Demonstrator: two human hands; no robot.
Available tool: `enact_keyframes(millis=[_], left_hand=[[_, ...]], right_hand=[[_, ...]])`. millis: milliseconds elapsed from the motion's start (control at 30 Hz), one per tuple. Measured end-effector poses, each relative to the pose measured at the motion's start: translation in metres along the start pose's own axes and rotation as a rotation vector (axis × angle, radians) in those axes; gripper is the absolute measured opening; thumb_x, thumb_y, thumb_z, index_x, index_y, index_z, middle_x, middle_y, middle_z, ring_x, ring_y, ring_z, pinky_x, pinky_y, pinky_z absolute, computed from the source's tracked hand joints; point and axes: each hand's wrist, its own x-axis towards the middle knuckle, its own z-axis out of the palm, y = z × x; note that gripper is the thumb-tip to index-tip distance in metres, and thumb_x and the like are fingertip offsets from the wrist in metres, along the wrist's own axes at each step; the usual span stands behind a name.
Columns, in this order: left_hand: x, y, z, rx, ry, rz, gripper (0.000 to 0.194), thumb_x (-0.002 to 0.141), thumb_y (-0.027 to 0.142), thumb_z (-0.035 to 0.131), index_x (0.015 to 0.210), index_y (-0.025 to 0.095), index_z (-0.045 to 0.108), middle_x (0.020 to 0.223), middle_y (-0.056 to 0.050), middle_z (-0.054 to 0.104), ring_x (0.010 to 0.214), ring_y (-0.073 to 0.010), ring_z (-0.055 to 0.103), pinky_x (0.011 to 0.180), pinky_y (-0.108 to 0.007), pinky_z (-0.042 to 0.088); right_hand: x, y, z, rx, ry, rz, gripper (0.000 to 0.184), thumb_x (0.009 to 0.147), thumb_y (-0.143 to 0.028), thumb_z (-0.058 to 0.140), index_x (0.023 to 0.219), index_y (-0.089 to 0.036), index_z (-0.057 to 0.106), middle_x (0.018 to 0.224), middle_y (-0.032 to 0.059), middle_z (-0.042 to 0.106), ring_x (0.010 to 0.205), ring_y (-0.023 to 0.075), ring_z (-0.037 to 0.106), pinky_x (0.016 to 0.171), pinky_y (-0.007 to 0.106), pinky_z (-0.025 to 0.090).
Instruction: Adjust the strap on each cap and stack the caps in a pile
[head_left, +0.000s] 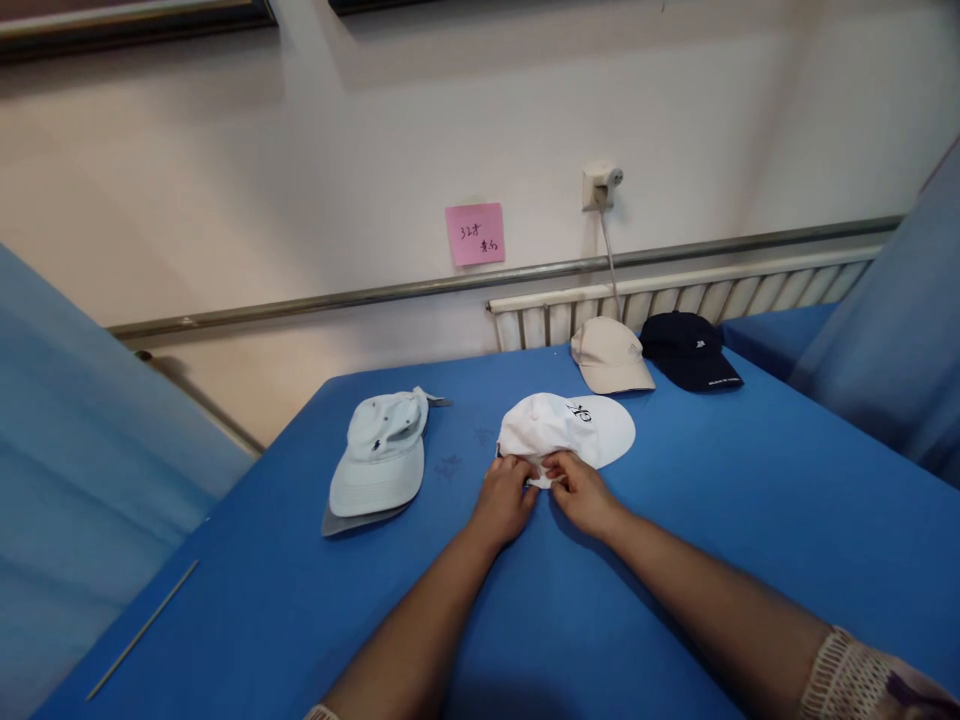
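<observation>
A white cap (568,425) with a dark logo lies on the blue table (720,520), its brim pointing right. My left hand (504,498) and my right hand (582,491) both pinch the cap's near back edge, where a strap sits between the fingers. The two hands are close together, almost touching.
A pale blue cap (380,455) lies left of the white one, on top of a grey cap. A beige cap (609,355) and a dark navy cap (690,350) sit at the table's far edge by the radiator (675,295). A thin stick (142,628) lies near the left edge.
</observation>
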Motion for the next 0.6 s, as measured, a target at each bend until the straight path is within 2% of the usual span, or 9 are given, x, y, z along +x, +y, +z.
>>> enact_keyframes(millis=[133,267,367,467,600], left_hand=[[0.001,-0.009,-0.002,-0.114,0.008,-0.013,0.009,0.084,0.016,0.054,0.087,0.019,0.062,0.093,-0.006,0.064,0.093,-0.0211,0.055,0.084,-0.034,0.042],[0.001,-0.013,-0.005,-0.240,0.059,-0.106,0.012,0.087,0.024,0.053,0.091,0.019,0.063,0.091,-0.005,0.065,0.087,-0.0197,0.058,0.080,-0.032,0.043],[0.000,-0.014,-0.008,-0.224,0.107,-0.128,0.010,0.083,0.028,0.059,0.082,0.019,0.063,0.082,-0.004,0.063,0.080,-0.0196,0.057,0.073,-0.031,0.042],[0.000,-0.014,-0.009,-0.221,0.109,-0.111,0.016,0.084,0.029,0.057,0.073,0.019,0.061,0.075,-0.003,0.061,0.076,-0.0191,0.055,0.071,-0.030,0.040],[0.003,-0.016,-0.008,-0.421,0.105,-0.202,0.023,0.087,0.033,0.051,0.073,0.018,0.063,0.072,-0.002,0.063,0.072,-0.0178,0.056,0.069,-0.028,0.041]], right_hand=[[-0.001,-0.005,-0.003,-0.069,-0.049,-0.090,0.033,0.074,-0.005,0.052,0.103,-0.019,0.058,0.102,0.0063,0.061,0.093,0.0198,0.061,0.083,0.036,0.051],[-0.004,-0.013,-0.007,-0.155,-0.107,-0.175,0.030,0.076,-0.011,0.061,0.104,-0.020,0.059,0.106,0.0075,0.061,0.101,0.0227,0.058,0.089,0.039,0.048],[-0.005,-0.016,-0.008,-0.199,-0.120,-0.193,0.027,0.078,-0.013,0.063,0.104,-0.020,0.059,0.107,0.0081,0.061,0.102,0.0237,0.057,0.091,0.042,0.047],[-0.005,-0.017,-0.007,-0.225,-0.121,-0.192,0.027,0.080,-0.015,0.064,0.106,-0.019,0.059,0.109,0.0096,0.061,0.104,0.0244,0.057,0.091,0.042,0.047],[-0.004,-0.019,-0.006,-0.252,-0.110,-0.186,0.032,0.081,-0.021,0.066,0.112,-0.019,0.059,0.111,0.0097,0.062,0.103,0.0251,0.057,0.090,0.042,0.047]])
